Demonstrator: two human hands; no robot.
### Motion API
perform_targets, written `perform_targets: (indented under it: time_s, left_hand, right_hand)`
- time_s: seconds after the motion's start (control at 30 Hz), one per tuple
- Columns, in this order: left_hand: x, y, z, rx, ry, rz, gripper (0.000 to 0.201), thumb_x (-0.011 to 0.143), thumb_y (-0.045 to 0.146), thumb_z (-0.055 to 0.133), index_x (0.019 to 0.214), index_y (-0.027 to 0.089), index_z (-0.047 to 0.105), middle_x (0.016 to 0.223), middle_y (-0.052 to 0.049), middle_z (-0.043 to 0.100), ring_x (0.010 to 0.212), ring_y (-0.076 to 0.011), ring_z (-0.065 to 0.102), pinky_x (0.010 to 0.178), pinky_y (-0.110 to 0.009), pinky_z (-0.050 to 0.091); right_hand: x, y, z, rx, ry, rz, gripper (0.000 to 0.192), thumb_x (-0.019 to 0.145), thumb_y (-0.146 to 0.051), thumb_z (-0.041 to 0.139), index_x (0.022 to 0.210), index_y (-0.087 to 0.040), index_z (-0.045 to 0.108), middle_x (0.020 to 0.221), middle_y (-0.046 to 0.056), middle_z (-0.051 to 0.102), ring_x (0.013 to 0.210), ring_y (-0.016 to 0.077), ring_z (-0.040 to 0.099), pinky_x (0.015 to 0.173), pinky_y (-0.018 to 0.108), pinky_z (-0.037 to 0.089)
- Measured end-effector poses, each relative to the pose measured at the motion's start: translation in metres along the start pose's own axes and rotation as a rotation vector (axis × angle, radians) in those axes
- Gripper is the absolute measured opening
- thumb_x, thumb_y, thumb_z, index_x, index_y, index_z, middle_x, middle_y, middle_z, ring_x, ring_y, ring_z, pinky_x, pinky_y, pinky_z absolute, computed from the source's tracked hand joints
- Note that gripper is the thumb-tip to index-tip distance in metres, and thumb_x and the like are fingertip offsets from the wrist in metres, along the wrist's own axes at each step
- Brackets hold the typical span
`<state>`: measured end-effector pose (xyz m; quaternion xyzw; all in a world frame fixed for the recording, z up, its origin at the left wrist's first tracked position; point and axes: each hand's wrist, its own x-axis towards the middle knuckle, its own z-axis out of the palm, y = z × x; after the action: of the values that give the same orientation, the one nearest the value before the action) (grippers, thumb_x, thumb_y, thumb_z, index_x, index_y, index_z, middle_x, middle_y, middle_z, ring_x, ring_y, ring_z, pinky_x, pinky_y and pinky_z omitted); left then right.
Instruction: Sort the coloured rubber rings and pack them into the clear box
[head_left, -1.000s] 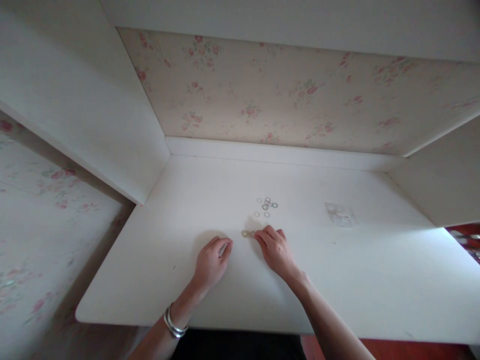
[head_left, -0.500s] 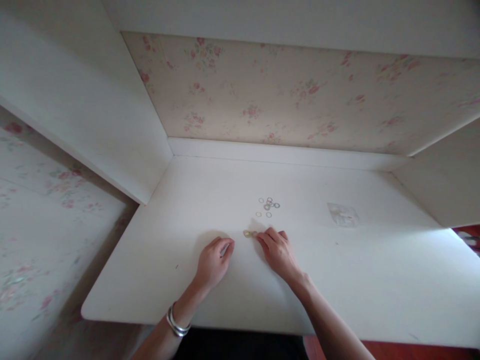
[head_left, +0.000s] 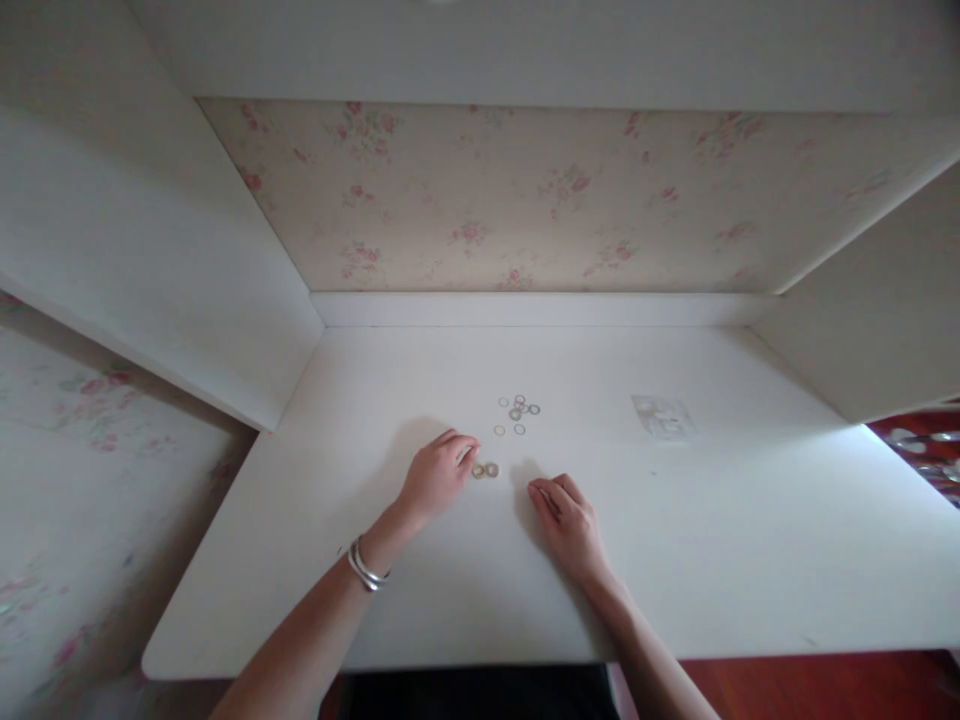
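Two small rings lie side by side, touching or nearly so, on the white desk, just in front of the centre of the top. The left hand sits at their 9 o'clock with its fingertips right at the nearer ring; the fingers are curled loosely, and whether they pinch that ring or only touch it is too small to tell. The right hand rests palm down at the pair's 4 o'clock, a little apart, fingers drawn in and holding nothing that shows. At the pair's 1 o'clock, near but separate, a loose cluster of rings is scattered flat on the desk, and farther out at 2 o'clock lies a small clear packet. Two silver bangles circle the left wrist. Beyond the desk's back edge rises floral wallpaper, with white side panels closing in left and right. By my judgement the step in hand is working on the paired rings with the left hand; these pieces are thin and flat against the surface, so lifting one would call for a fine fingertip or fingernail pinch at its edge.
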<state>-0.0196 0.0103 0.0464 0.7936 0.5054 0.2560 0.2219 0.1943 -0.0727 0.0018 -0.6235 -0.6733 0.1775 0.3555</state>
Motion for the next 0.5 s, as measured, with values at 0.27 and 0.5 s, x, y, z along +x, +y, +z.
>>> perform_targets:
  time_s: [0.27,0.5]
  left_hand:
    - [0.054,0.005,0.027,0.196,-0.222,0.086,0.020,0.089,0.029,0.051,0.099,0.025,0.068,0.100,-0.003,0.064,0.085,-0.0157,0.063,0.077,-0.025,0.046]
    - [0.062,-0.004,0.036,0.263,-0.287,0.071,0.022,0.090,0.027,0.048,0.087,0.023,0.069,0.094,-0.004,0.063,0.078,-0.0157,0.062,0.070,-0.026,0.045]
  right_hand:
    - [0.006,0.000,-0.001,0.077,0.033,0.054,0.028,0.094,-0.035,0.043,0.090,-0.021,0.066,0.079,0.003,0.057,0.066,0.0121,0.055,0.062,0.023,0.043]
    - [0.005,0.004,-0.002,0.084,0.038,0.043,0.029,0.094,-0.035,0.042,0.090,-0.021,0.066,0.078,0.003,0.057,0.066,0.0124,0.054,0.062,0.024,0.043]
